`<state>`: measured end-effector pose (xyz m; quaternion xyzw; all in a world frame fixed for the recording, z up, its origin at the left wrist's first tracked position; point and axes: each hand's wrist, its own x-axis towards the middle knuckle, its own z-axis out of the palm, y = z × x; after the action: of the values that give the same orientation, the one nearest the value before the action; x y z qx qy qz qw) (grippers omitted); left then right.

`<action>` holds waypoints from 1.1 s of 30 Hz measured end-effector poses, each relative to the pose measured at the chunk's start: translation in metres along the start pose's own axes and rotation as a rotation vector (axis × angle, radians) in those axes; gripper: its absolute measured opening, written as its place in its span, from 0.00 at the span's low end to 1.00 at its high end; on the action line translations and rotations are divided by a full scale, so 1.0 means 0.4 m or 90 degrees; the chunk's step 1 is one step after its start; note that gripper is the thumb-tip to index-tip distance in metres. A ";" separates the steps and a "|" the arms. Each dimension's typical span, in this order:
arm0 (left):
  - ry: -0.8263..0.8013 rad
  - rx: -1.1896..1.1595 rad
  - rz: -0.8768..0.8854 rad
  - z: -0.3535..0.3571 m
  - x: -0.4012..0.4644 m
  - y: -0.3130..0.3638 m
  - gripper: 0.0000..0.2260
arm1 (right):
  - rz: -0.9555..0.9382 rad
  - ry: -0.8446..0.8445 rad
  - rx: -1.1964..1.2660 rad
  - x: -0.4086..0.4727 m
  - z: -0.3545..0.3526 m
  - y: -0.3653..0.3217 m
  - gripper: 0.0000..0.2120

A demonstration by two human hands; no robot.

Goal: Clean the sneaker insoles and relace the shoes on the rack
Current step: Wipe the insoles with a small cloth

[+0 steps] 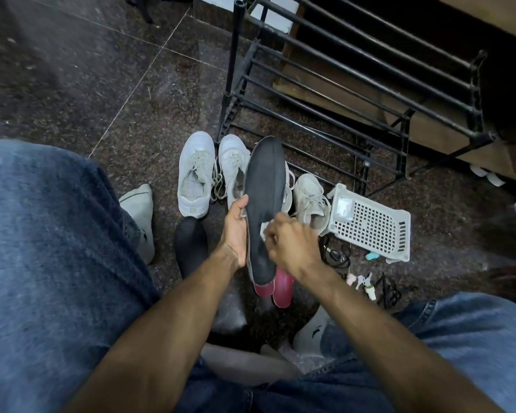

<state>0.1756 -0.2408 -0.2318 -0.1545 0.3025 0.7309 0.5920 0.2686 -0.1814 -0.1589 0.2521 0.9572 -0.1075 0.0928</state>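
My left hand (236,231) grips a long dark grey insole (264,186) by its left edge and holds it upright above the floor. My right hand (289,242) pinches a small white wipe (265,231) against the insole's lower half. Behind the insole stand white sneakers: one (195,174) at the left, a second (231,168) beside it with loose laces, and a third (310,201) to the right. A second dark insole (189,242) lies on the floor at the left. Two pink insoles (282,289) lie under the held one.
A black metal shoe rack (352,84) stands at the back right. A white perforated basket (370,222) lies on its side beside the sneakers. Small items, keys and black cords (367,283) are scattered on the dark stone floor. My jeans-clad knees flank the scene.
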 end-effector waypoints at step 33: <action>-0.023 0.057 -0.023 0.001 0.002 0.016 0.29 | 0.209 0.147 0.647 0.059 0.064 0.046 0.07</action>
<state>0.1694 -0.2408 -0.2304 -0.1203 0.3210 0.7083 0.6170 0.2609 -0.1614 -0.1916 0.4213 0.7370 -0.5120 -0.1308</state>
